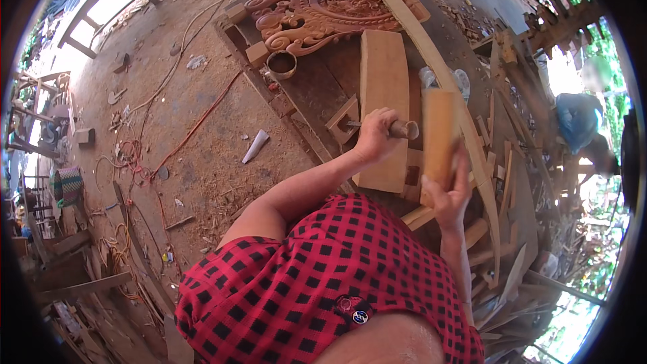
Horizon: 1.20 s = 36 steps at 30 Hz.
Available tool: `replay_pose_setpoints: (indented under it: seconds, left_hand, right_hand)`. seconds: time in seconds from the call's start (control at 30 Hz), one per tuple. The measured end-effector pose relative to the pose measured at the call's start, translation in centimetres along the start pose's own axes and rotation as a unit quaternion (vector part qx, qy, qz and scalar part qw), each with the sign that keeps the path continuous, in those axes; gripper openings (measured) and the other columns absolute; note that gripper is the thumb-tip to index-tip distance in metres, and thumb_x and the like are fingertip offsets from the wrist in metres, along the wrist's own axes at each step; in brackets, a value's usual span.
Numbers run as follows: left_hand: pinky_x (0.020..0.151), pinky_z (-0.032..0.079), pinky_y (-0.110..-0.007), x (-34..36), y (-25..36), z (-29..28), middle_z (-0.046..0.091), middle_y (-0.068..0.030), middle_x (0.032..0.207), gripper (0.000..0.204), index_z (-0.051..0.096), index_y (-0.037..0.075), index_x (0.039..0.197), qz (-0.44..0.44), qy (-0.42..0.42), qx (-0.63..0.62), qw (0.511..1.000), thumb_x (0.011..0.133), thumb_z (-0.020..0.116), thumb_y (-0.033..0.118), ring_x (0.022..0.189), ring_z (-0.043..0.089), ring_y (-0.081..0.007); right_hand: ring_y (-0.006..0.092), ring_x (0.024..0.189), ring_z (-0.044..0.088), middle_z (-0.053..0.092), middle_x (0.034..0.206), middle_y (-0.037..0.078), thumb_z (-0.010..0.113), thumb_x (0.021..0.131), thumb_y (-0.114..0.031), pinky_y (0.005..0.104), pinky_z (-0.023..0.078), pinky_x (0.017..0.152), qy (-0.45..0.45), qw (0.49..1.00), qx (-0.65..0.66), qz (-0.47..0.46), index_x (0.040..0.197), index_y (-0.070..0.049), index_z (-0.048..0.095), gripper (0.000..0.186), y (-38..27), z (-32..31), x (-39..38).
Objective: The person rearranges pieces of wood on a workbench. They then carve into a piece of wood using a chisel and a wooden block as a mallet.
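Observation:
My left hand (377,136) is closed round a chisel, its round wooden handle (405,129) sticking out to the right. The chisel's thin metal end (353,123) points left, close to a small wooden piece with a recess (342,123). Under that hand lies a broad pale plank (384,67) on the workbench. My right hand (451,192) grips a thick rectangular wooden block (439,131) by its near end. The block is slightly blurred and stands apart from the chisel handle.
A carved reddish panel (303,10) lies at the bench's far end, with a round bowl (281,65) beside it. A long curved wooden strip (441,67) runs along the right side. Wood offcuts (505,175) crowd the right; cords (195,125) and shavings cover the left floor.

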<state>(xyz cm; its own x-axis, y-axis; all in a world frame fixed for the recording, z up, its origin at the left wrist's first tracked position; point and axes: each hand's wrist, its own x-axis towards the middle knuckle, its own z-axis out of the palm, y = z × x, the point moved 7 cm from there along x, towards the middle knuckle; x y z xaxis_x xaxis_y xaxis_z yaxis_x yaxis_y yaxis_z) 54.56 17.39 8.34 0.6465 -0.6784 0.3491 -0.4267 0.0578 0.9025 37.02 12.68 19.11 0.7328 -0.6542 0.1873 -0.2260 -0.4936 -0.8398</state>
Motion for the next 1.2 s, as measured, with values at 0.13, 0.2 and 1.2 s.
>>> replay_pose_setpoints:
  seconds: [0.13,0.2,1.2]
  left_hand:
    - [0.072,0.043,-0.045,0.0,0.0,0.7,0.056,-0.013,0.081,0.024,0.053,0.006,0.076,0.011,-0.014,-0.01,1.0,0.061,0.072,0.01,0.083,0.055,-0.0375]
    - [0.071,0.043,-0.045,0.1,-0.1,0.8,0.056,-0.0129,0.081,0.024,0.052,0.007,0.076,0.014,-0.015,-0.011,1.0,0.061,0.071,0.01,0.083,0.055,-0.0375]
    - [0.071,0.043,-0.045,0.3,0.1,0.5,0.057,-0.0129,0.079,0.023,0.053,0.007,0.076,0.004,-0.009,0.0,1.0,0.06,0.069,0.008,0.083,0.056,-0.0375]
  right_hand:
    - [0.0228,0.114,0.055,0.043,0.139,0.014,0.068,0.079,-0.001,0.0348,0.047,0.095,0.086,0.993,0.077,-0.015,0.147,-0.001,0.028,0.08,1.5,-0.1,-1.9]
    - [0.0253,0.116,0.053,0.039,0.141,0.016,0.068,0.08,-0.001,0.0349,0.046,0.096,-0.052,0.987,-0.137,-0.068,0.149,-0.002,0.022,0.083,1.7,1.8,-0.8]
    - [0.0312,0.118,0.052,0.043,0.136,0.018,0.065,0.082,-0.005,0.0386,0.043,0.099,0.031,0.998,0.056,0.025,0.148,-0.002,0.024,0.078,4.2,-1.2,-2.1]
